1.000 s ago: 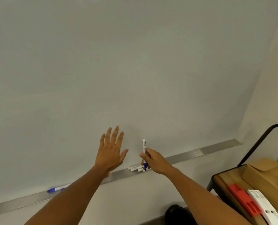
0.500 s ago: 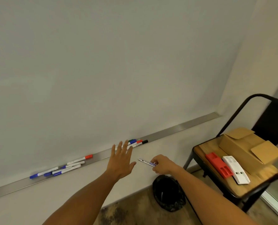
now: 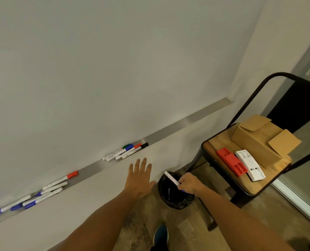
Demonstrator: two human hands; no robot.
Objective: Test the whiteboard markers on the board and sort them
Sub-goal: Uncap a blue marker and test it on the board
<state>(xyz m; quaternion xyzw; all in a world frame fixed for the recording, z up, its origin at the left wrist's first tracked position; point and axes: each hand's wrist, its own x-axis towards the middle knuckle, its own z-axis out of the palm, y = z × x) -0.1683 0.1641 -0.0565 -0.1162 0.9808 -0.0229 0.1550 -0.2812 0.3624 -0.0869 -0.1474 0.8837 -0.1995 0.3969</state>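
My right hand [image 3: 188, 183] grips a white marker with a blue cap [image 3: 172, 178], held directly over a black bin [image 3: 176, 198] on the floor; a white marker lies inside the bin. My left hand [image 3: 139, 176] is spread flat and empty in front of the wall below the metal tray [image 3: 187, 121]. Several markers with green, blue, red and black caps [image 3: 126, 152] lie together in the tray's middle. Another group, mostly blue-capped with one red [image 3: 40, 193], lies at the tray's left end. The whiteboard [image 3: 105, 69] above shows no marks.
A black-framed chair [image 3: 216, 160] with a wooden seat stands at the right, bearing a cardboard box [image 3: 259, 140], a red holder [image 3: 231, 161] and a white holder [image 3: 249, 164]. My shoe [image 3: 161, 234] is on the wood floor below the bin. A glass panel runs along the right edge.
My right hand carried the blue-capped marker from the tray down and right to above the bin. My left hand dropped from the board to below the tray. The view tilted down and right.
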